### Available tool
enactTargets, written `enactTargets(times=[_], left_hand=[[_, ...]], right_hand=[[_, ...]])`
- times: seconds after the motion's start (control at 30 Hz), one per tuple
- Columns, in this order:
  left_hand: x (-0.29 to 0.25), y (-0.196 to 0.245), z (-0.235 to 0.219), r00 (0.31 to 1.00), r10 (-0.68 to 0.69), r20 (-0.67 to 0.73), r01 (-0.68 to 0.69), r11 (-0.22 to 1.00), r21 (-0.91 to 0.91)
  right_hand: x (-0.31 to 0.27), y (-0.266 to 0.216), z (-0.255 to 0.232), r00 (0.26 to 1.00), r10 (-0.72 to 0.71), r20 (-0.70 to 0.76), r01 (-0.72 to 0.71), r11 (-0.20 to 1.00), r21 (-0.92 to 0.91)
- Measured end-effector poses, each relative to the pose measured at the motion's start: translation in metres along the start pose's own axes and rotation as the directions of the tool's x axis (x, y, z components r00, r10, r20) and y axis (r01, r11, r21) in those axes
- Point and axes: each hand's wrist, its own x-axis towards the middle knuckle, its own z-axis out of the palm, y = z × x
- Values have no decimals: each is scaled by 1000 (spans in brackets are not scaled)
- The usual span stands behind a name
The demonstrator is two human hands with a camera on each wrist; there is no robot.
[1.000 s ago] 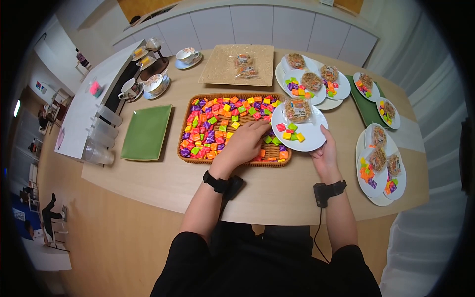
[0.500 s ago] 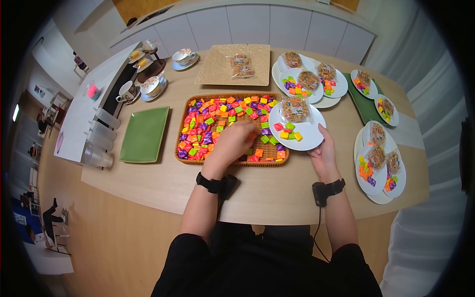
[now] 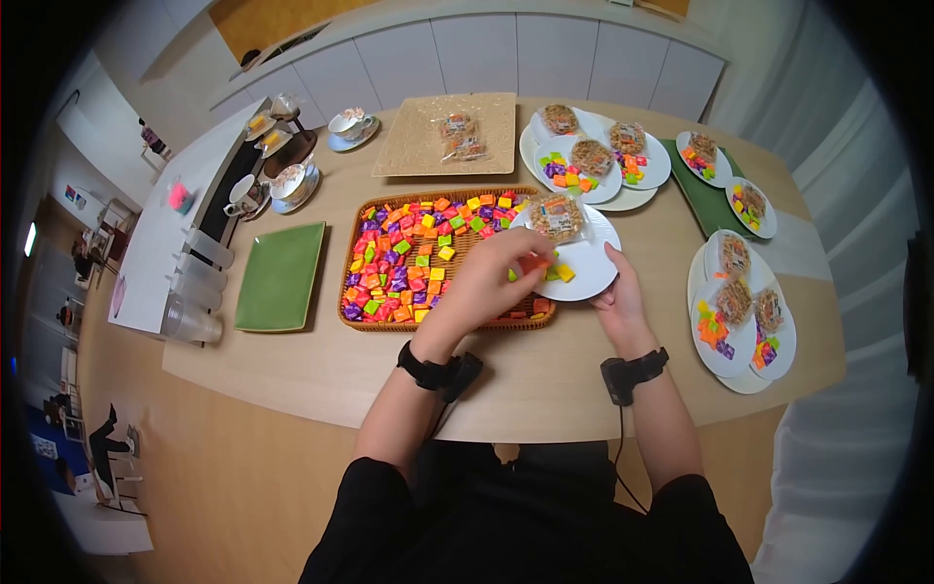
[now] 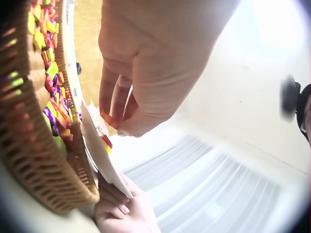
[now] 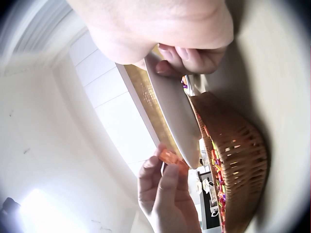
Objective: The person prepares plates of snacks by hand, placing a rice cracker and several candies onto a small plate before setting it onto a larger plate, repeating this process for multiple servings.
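My left hand (image 3: 491, 277) pinches an orange wrapped candy (image 5: 169, 156) between thumb and fingers, at the near left edge of a white plate (image 3: 595, 263). My right hand (image 3: 623, 304) grips that plate by its right rim, thumb on top and fingers beneath, as the right wrist view shows. On the plate sit a round crumbly snack in clear wrapping (image 3: 557, 220) and several small wrapped candies (image 3: 564, 273), partly hidden behind my left fingers. The plate is held over the right end of a brown wicker basket (image 3: 347, 310) full of candies in red, orange, yellow, green and purple.
A green square plate (image 3: 280, 277) lies left of the basket. Behind it stands a beige tray (image 3: 404, 146) with wrapped snacks. Filled white plates rest on a larger plate (image 3: 637, 202), a green tray (image 3: 693, 195) and another large plate (image 3: 744, 384). Plastic cups (image 3: 195, 321) and teacups stand left.
My left hand has come up out of the basket with an orange candy and moved right to the plate's edge. The right hand still holds the plate; the head view has shifted slightly.
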Motion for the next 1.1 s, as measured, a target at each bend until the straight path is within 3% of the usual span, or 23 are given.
enactTargets(times=[0.2, 0.3, 0.37, 0.5, 0.57, 0.7, 0.8, 0.87, 0.93, 1.03, 1.1], left_hand=[[12, 15, 20, 992, 26, 127, -33, 998, 57], [10, 12, 15, 996, 6, 84, -11, 998, 64], [6, 4, 3, 998, 55, -20, -53, 996, 68], [-7, -15, -27, 989, 6, -148, 21, 983, 182], [-14, -23, -37, 967, -73, -242, 123, 973, 196], [-27, -34, -42, 955, -182, -236, 219, 966, 140], [-29, -34, -37, 959, -225, -170, 261, 937, 233], [-31, -37, -31, 993, -114, -32, 118, 920, 373], [-30, -34, -29, 992, -123, 39, 103, 936, 336], [-28, -38, -23, 993, 30, 111, -62, 953, 298], [-29, -37, -18, 990, -19, 137, -24, 953, 302]], right_hand=[[-9, 0, 11, 999, 28, 32, -27, 999, -30], [-7, 0, 7, 999, 28, 41, -27, 1000, -15], [-5, 1, 2, 998, 26, 51, -26, 1000, -3], [-5, -1, 3, 999, -8, -33, 8, 1000, 1], [-6, -4, 6, 999, -19, -44, 19, 1000, 0], [-4, -6, 4, 995, -57, -84, 58, 998, 10], [2, -5, -4, 995, -72, -73, 74, 997, 23], [4, -4, -4, 995, -74, -66, 77, 996, 34], [0, -7, 3, 987, -84, -140, 89, 996, 26], [0, -6, -1, 991, -82, -105, 86, 996, 33], [1, -6, 0, 991, -81, -106, 85, 996, 34]])
